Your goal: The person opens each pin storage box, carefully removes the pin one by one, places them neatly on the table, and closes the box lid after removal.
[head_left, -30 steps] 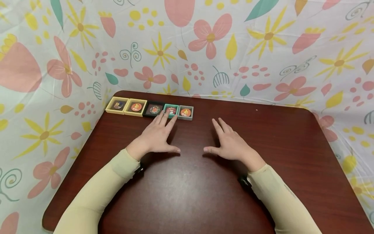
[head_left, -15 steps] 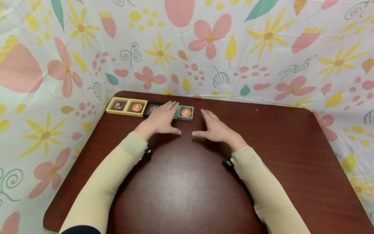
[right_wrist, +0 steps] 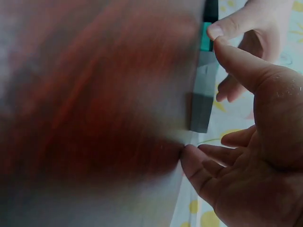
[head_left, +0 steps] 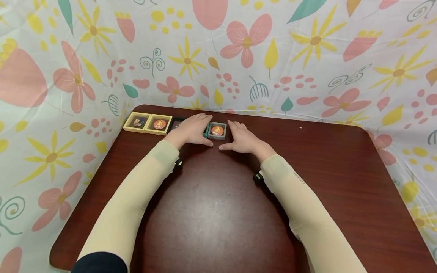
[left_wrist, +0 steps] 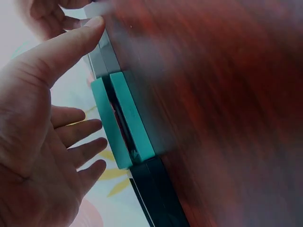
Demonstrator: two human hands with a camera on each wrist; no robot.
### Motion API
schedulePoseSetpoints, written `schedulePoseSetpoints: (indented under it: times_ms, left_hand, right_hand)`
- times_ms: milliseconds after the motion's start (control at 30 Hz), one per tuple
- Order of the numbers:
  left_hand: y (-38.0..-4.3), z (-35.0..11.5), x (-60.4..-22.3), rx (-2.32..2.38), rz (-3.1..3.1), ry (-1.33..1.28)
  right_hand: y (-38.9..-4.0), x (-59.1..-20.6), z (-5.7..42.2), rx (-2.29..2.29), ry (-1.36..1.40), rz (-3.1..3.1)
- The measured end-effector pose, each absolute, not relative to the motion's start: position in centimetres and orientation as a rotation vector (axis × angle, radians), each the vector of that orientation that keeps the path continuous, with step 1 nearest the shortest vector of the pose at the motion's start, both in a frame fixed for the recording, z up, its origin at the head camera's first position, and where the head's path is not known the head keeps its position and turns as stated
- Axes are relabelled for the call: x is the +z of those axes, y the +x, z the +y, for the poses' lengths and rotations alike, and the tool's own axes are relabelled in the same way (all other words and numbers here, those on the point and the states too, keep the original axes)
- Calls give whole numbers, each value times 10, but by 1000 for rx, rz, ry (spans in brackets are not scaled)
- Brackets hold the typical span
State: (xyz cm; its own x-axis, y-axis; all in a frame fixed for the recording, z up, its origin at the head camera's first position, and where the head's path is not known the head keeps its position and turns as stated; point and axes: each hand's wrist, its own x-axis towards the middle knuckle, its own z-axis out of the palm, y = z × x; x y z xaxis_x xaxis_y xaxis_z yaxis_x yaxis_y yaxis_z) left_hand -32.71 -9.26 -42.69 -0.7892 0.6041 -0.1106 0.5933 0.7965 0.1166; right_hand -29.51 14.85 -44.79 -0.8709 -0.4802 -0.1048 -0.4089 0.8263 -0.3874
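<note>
A small grey box frame (head_left: 217,131), with an orange disc showing a yellow thumbs-up, lies at the right end of a row. My left hand (head_left: 194,131) hovers over the teal box frame (left_wrist: 135,120) and partly covers the black box frame (left_wrist: 163,196); its fingers are loosely bent and its thumb points toward the grey frame. On the grey frame's other side is my right hand (head_left: 244,139), fingers spread, fingertips just beyond the frame's right edge. In the right wrist view, a gap shows between its fingers and the grey frame's end. Neither hand grips anything.
Two yellow box frames (head_left: 158,124) with round pieces inside form the row's left end. The dark red wooden table (head_left: 218,212) meets a floral cloth (head_left: 290,68) behind and at the sides. A tiny white speck (head_left: 300,127) lies toward the back right.
Both hands have moved forward toward the back of the table, and the right one also leftward, closing in on the grey box frame. The row of frames has stayed in place.
</note>
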Motion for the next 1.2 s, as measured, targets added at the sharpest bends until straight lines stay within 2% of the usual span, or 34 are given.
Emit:
schedulePoseSetpoints:
  times_ms: [300, 700, 1200]
  left_hand:
    - [-340, -86, -430, 113, 2814, 969]
    - [-340, -76, -431, 6, 2875, 1077]
    - [-316, -60, -430, 117, 2899, 1241]
  right_hand:
    - [-307, -452, 144, -540, -672, 2833]
    - [-303, -450, 145, -554, -659, 2827]
    - [-296, -447, 157, -537, -724, 2801]
